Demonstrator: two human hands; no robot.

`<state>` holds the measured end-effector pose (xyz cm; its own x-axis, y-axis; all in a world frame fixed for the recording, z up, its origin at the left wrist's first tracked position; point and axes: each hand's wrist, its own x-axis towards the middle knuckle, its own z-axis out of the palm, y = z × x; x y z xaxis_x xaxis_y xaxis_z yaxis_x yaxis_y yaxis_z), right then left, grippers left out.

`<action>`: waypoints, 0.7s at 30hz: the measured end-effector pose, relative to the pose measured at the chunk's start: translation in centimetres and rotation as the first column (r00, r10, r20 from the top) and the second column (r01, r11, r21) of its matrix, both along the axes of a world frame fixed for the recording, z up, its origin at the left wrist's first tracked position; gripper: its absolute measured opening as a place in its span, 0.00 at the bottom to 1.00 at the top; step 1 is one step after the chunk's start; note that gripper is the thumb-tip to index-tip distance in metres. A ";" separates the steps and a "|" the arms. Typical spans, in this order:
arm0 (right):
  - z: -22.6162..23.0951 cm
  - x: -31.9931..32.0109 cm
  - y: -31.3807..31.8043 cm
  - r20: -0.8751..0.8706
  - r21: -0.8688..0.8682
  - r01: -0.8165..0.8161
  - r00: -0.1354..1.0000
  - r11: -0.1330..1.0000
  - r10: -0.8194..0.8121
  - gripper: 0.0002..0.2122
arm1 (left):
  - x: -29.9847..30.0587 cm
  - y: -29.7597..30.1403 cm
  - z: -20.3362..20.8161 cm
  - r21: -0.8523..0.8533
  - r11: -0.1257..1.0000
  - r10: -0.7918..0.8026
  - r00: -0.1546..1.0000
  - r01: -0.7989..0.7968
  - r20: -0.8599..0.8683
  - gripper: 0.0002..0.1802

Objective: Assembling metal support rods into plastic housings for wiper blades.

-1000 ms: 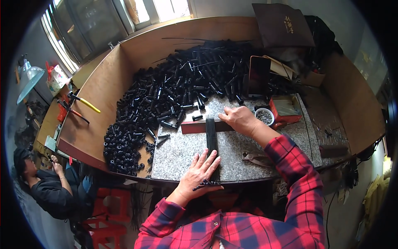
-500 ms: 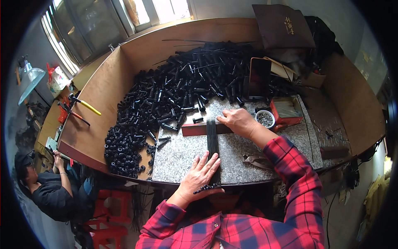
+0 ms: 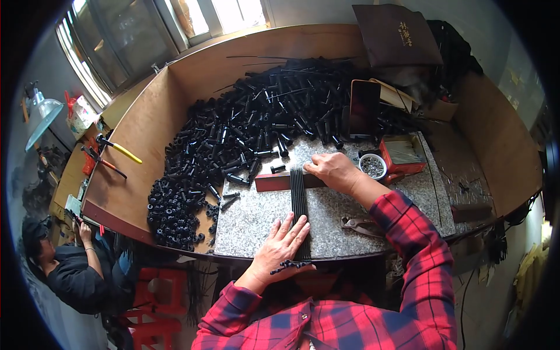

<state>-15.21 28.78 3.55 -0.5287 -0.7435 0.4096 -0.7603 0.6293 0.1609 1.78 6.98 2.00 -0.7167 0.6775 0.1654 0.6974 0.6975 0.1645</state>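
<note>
A flat row of thin black rods (image 3: 298,201) runs away from me across a red-sided block (image 3: 273,182) on a speckled grey stone slab (image 3: 251,221). My left hand (image 3: 280,244) lies on the near part of the row with fingers stretched out; the rods' knobbly near ends show beside its thumb. At the far end, my right hand (image 3: 330,171) is closed in a pinch over the block, touching or just beside the rod tips. What its fingertips hold, if anything, is too small to make out.
Black tubular parts (image 3: 233,134) pile up left and behind. To the right stand a white cup (image 3: 372,167) of small metal pieces, a red box (image 3: 403,156) of pins and a phone (image 3: 365,109). Pliers (image 3: 361,226) lie on the slab. A co-worker (image 3: 76,268) sits at left.
My right hand has shifted very slightly left at the rod tips. The left hand stays in place. The co-worker's hands have moved a little.
</note>
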 end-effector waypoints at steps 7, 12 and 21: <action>-0.2 -0.2 -0.5 -0.063 0.034 -0.001 0.998 0.999 0.003 0.06 | -0.1 0.1 0.1 0.003 1.000 -0.006 1.000 0.006 0.006 0.53; 0.3 0.1 -0.7 -0.084 0.070 0.024 0.996 0.997 -0.018 0.07 | 0.0 -0.1 0.2 0.014 1.000 -0.005 1.000 0.005 0.017 0.52; 0.1 0.2 -0.2 -0.022 -0.022 0.036 0.999 0.999 -0.036 0.04 | 0.0 0.0 0.1 0.046 0.999 -0.006 1.000 0.005 0.024 0.52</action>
<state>-15.03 28.61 3.68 -0.5454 -0.7150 0.4373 -0.7335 0.6597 0.1637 1.83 6.98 2.09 -0.7173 0.6733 0.1791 0.6964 0.6854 0.2127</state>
